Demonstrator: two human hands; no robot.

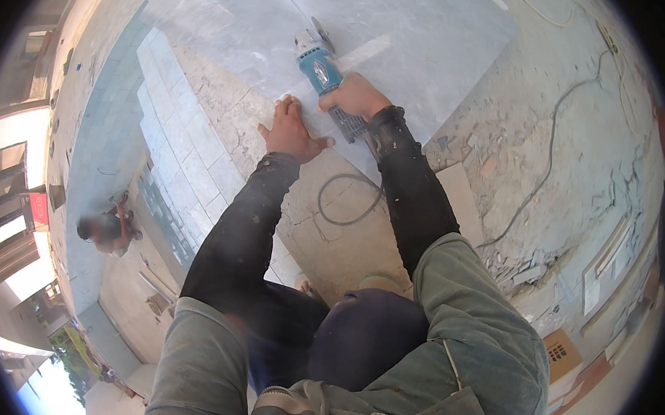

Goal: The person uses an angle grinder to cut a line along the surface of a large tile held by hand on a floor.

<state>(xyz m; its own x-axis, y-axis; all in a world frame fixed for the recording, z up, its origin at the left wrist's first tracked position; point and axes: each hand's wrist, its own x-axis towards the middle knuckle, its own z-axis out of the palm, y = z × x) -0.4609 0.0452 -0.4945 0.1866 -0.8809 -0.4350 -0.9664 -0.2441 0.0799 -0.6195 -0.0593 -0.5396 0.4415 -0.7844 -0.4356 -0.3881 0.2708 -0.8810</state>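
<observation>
A teal angle grinder [319,69] lies under my right hand [358,98], whose fingers wrap round its body. Its disc [323,36] is at the far end, over a large grey slab [431,40]. My left hand [285,130] is spread, fingertips at the slab's near left edge and thumb pointing toward the grinder's rear end. From the grinder's back a dark cord [332,221] loops on the ground below the slab's near corner. A pale streak, perhaps dust, crosses the slab right of the disc.
Pale blue-grey tiles [184,94] run along the left. A person [109,230] crouches farther left. To the right lie broken rubble [529,267], a long dark cable [554,144] and a cardboard box [560,353]. A plain tile piece [457,195] sits beside my right forearm.
</observation>
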